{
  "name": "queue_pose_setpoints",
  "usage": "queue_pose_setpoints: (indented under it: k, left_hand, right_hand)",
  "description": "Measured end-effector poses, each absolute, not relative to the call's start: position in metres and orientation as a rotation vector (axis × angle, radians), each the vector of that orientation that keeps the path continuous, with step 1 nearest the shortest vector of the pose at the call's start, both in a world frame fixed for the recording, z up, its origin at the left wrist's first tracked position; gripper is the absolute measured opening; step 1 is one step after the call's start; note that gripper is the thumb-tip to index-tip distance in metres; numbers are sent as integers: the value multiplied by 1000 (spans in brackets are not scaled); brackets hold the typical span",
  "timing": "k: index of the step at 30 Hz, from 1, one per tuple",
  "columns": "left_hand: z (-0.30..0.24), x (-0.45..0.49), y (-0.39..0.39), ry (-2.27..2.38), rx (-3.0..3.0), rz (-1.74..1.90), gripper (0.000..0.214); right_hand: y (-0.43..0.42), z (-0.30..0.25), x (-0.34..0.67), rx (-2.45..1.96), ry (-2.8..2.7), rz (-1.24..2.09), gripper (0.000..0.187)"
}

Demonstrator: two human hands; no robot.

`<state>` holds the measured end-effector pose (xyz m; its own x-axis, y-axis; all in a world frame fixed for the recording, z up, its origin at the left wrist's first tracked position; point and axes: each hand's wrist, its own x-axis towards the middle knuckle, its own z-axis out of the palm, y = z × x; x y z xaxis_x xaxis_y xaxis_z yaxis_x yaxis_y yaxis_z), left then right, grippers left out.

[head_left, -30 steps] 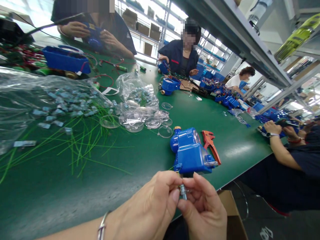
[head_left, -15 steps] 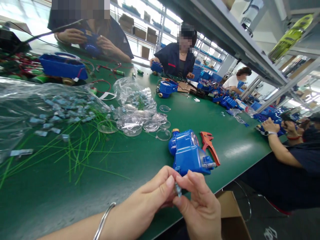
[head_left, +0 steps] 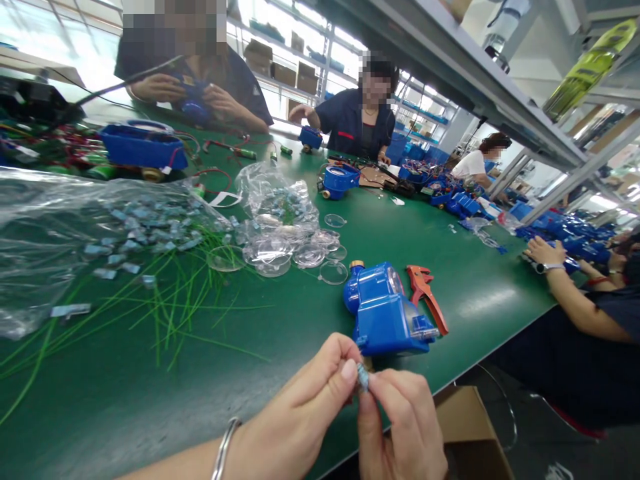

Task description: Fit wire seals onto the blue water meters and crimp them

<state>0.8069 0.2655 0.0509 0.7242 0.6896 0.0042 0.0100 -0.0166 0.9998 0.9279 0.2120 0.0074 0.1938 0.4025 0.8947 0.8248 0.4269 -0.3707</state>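
A small light-blue plastic seal (head_left: 363, 377) is pinched between my two hands near the table's front edge. My left hand (head_left: 320, 393) has its thumb and forefinger closed on one side of it. From the other side, my right hand (head_left: 403, 420) grips it with thumb and fingertips. Just beyond my fingers lies a blue water meter (head_left: 383, 313) with a brass fitting. Beside the meter rests a red-orange pair of pliers (head_left: 425, 297). Whether a green wire runs through the seal is too small to tell.
Loose light-blue seals (head_left: 145, 230) with green wires (head_left: 185, 300) spill from a clear plastic bag (head_left: 40, 220) at left. Clear round discs (head_left: 273, 257) lie mid-table. Other blue meters (head_left: 340, 180) stand farther back. Co-workers sit across and at right. A cardboard box (head_left: 470, 427) stands below the edge.
My right fingers have shifted, and more of the seal shows between my hands. The view has turned slightly left. Across the table, a co-worker's hand has lifted off a blue meter.
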Motion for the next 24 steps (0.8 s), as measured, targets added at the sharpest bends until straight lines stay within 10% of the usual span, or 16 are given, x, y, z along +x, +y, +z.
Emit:
queue_pose_setpoints:
  k: [12,20,24]
  left_hand:
    - [49,808,263,599,1564,617,24]
    - [47,811,264,584,1539,580,23]
    - [45,812,266,669,1601,571,24]
  right_hand:
    - [206,1,927,-1287,-1469,-442,15]
    - [211,6,928,-1123,-1094,947,33]
    - [207,0,921,-1283,-1137,664,29]
